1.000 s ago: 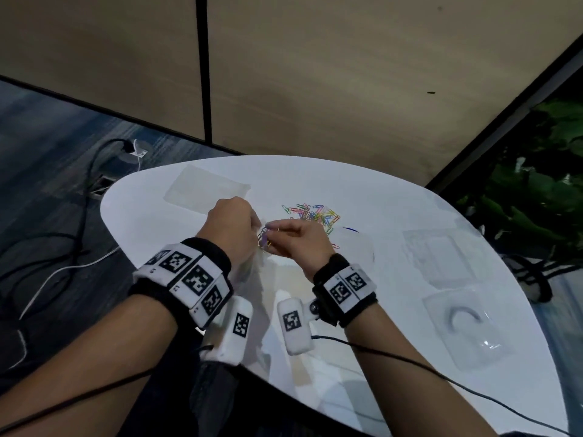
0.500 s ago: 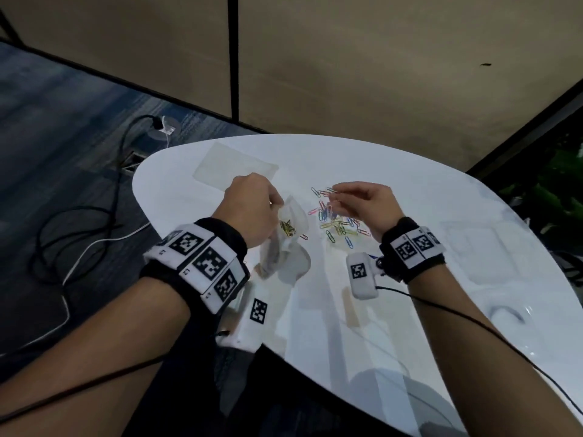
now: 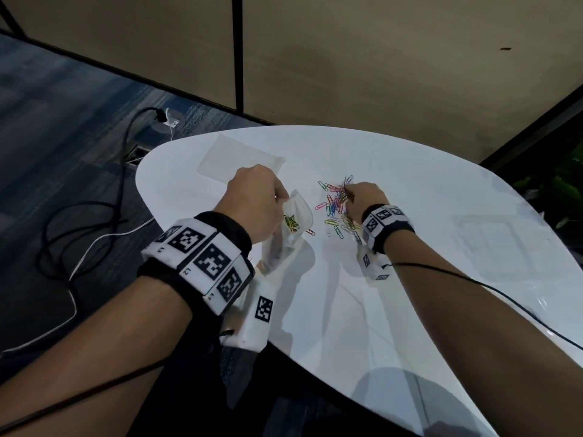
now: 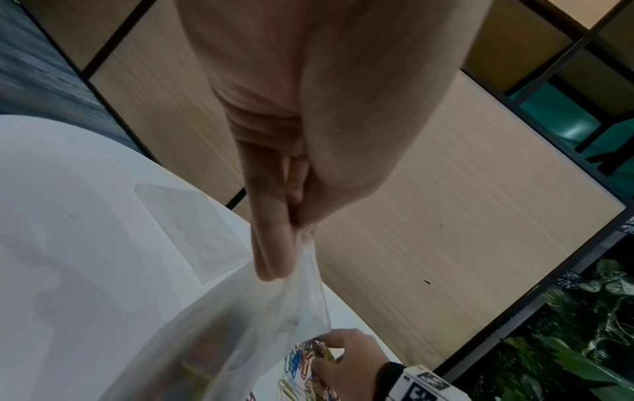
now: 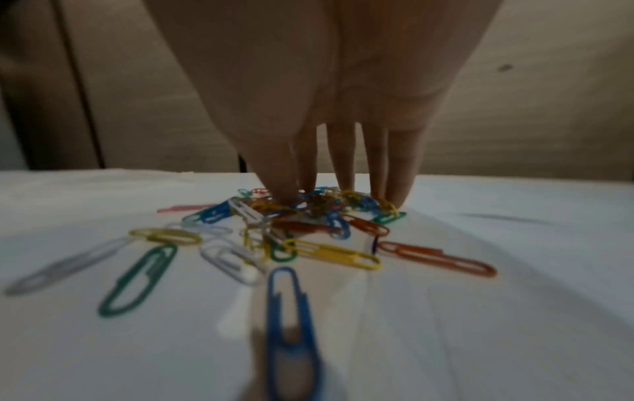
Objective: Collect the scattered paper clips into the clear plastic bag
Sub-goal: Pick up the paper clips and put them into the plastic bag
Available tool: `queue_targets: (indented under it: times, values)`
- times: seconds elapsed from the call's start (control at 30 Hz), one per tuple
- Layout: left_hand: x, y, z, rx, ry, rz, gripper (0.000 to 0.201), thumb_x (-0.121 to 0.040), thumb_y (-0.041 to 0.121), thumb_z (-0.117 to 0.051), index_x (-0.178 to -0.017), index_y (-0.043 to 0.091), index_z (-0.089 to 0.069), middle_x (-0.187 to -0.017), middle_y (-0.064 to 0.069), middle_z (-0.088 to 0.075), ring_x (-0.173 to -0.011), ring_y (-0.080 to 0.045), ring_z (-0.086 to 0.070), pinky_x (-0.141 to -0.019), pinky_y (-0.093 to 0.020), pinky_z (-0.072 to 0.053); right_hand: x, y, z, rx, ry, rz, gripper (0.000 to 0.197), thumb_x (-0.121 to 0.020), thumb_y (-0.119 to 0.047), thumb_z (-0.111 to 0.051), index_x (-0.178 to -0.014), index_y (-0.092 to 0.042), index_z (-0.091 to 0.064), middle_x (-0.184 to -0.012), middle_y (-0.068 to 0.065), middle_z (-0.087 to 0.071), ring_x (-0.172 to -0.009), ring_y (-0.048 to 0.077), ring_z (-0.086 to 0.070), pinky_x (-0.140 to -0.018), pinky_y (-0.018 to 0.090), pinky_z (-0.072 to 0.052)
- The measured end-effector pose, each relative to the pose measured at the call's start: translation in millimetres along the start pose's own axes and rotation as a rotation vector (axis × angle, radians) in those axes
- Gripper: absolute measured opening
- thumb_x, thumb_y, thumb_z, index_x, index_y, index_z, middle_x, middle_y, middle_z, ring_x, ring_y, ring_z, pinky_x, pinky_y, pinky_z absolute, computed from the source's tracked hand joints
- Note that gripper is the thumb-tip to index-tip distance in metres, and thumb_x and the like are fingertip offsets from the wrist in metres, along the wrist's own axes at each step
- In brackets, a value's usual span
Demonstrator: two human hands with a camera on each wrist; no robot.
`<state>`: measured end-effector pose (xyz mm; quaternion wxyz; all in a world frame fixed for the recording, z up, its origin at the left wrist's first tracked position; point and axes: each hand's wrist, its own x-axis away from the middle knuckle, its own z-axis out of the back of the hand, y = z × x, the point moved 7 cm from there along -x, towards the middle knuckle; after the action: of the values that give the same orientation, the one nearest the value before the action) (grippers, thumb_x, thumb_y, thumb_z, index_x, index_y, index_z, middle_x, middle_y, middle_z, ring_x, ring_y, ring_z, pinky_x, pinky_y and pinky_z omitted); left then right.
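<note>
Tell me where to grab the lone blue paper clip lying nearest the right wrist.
Pinch the blue paper clip across its two long sides, coming straight down from above. It lies flat on the white table, apart from the pile, so nothing sticks up to grip.

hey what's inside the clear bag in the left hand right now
A small clump of paper clips, mostly yellow and green, shows through the clear plastic bag pinched by the left hand. The bag's lower part is folded behind that hand, so any clips there are hidden.
</note>
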<state>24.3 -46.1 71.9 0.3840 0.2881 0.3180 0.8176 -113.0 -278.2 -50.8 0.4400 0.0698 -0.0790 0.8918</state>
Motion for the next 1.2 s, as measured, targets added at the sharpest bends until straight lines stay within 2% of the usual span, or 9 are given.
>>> queue_targets:
  times: [0.13,0.27,0.37,0.47,0.57,0.73,0.93,1.1,1.2]
  values:
    - [-0.9,-0.9,-2.7,-0.001,-0.007,0.006,0.016,-0.094,0.009,-0.062,-0.101,0.010,-0.076,-0.101,-0.018,-0.074,-0.091,-0.036,-0.074,-0.087,-0.043,-0.062,7.2,10.8,8.4,-0.091,0.049,-0.144,0.020,-0.086,-0.004,-0.063,-0.095,-0.013,-0.078,-0.093,0.009,-0.075,-0.082,0.023,-0.069,-0.079,0.027,-0.058]
    - [-1.6,-1.4,-2.2,0.000,-0.007,0.009,0.015,-0.094,0.008,-0.062,-0.101,0.010,-0.076,-0.100,-0.019,-0.073,-0.089,-0.037,-0.074,-0.086,-0.043,-0.062,23.1,49.8,14.1,-0.567,0.073,-0.412,0.007,-0.079,-0.013,-0.078,-0.086,-0.014,-0.079,-0.085,-0.001,-0.075,-0.070,0.011,-0.068,-0.069,0.012,-0.054]
    - [-1.3,-0.7,-2.5,-0.001,-0.004,0.012,0.015,-0.094,0.008,-0.063,-0.100,0.010,-0.076,-0.101,-0.018,-0.073,-0.090,-0.036,-0.074,-0.086,-0.043,-0.062,43.4,53.8,16.0,-1.122,0.034,-0.534,0.007,-0.075,-0.006,-0.080,-0.081,-0.009,-0.079,-0.084,0.007,-0.077,-0.080,0.021,-0.074,-0.078,0.025,-0.060]
    - [-0.3,1.7,-3.7,0.000,-0.006,0.017,0.015,-0.094,0.008,-0.063,-0.099,0.010,-0.077,-0.101,-0.018,-0.073,-0.089,-0.036,-0.074,-0.084,-0.043,-0.062,69.6,19.6,36.7,-1.559,0.018,-0.436,0.011,-0.081,0.007,-0.071,-0.092,0.006,-0.072,-0.076,0.015,-0.074,-0.068,0.020,-0.073,-0.065,0.021,-0.060]
    - [0.5,4.5,-4.9,0.001,-0.006,0.023,0.014,-0.094,0.008,-0.063,-0.097,0.009,-0.076,-0.099,-0.019,-0.073,-0.089,-0.037,-0.073,-0.085,-0.044,-0.062,94.0,-31.4,52.9,-1.724,-0.132,-0.280,0.015,-0.084,0.007,-0.067,-0.099,0.006,-0.069,-0.082,0.015,-0.074,-0.073,0.019,-0.073,-0.067,0.019,-0.058]
    - [1.9,8.0,-7.3,-0.005,0.000,0.025,0.015,-0.093,0.009,-0.063,-0.101,0.008,-0.075,-0.100,-0.020,-0.073,-0.087,-0.038,-0.074,-0.085,-0.044,-0.062,119.0,-90.9,53.5,-1.693,-0.140,-0.212,0.010,-0.082,0.007,-0.070,-0.089,0.001,-0.071,-0.077,0.014,-0.071,-0.064,0.017,-0.070,-0.069,0.023,-0.060]
    - [3.1,10.4,-8.0,0.004,-0.008,0.012,0.017,-0.093,0.004,-0.061,-0.098,0.007,-0.077,-0.097,-0.019,-0.073,-0.086,-0.037,-0.074,-0.085,-0.043,-0.062,131.6,-107.1,68.6,-0.918,0.256,0.052,0.005,-0.078,-0.010,-0.075,-0.079,-0.015,-0.077,-0.070,-0.005,-0.073,-0.063,0.009,-0.068,-0.068,0.018,-0.055]
    - [2.9,8.4,-6.5,0.000,-0.017,0.018,0.017,-0.092,0.004,-0.061,-0.093,0.008,-0.077,-0.094,-0.019,-0.073,-0.085,-0.037,-0.074,-0.084,-0.043,-0.062,125.7,-128.0,66.8,-0.572,0.074,0.249,0.031,-0.090,-0.001,-0.049,-0.097,-0.013,-0.076,-0.076,0.002,-0.068,-0.068,0.017,-0.056,-0.060,0.019,-0.039]
    - [4.8,8.6,-2.4,-0.009,-0.008,0.016,0.021,-0.092,0.003,-0.058,-0.095,0.007,-0.078,-0.096,-0.018,-0.073,-0.085,-0.037,-0.074,-0.085,-0.043,-0.062,124.9,-125.9,82.2,-0.637,0.020,0.340,0.038,-0.086,0.006,-0.046,-0.094,-0.015,-0.077,-0.079,0.000,-0.072,-0.073,0.015,-0.066,-0.068,0.021,-0.050]
